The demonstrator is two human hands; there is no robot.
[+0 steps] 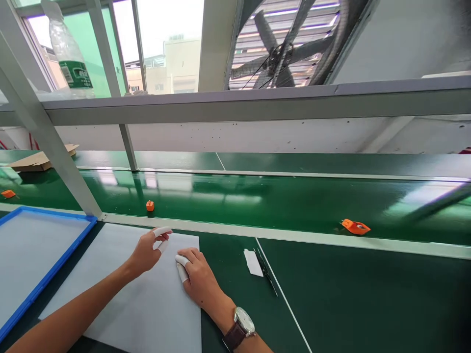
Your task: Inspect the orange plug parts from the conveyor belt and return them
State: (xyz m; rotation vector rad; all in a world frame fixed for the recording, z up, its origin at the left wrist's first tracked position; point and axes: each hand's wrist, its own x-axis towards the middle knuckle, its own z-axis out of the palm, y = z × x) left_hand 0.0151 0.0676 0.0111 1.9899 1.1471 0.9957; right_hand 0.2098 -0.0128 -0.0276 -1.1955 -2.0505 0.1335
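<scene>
My left hand (149,250) hovers over the far edge of a white foam sheet (147,304) on the green bench, fingers bent, white finger cots on the thumb and a fingertip, nothing visibly held. My right hand (196,277), with a wristwatch (241,327) on its wrist, rests on the same sheet's right part, fingers curled under and white cots on two fingers. The two hands almost meet. A small orange part (149,205) lies on the conveyor belt just beyond them.
A blue-framed tray (47,277) lined with white foam sits at the left. Another orange part (355,226) and a third (8,194) lie on the green belt (257,201). A white slip (253,262) and dark tweezers (268,272) lie right of the sheet. A bottle (68,54) stands on the upper shelf.
</scene>
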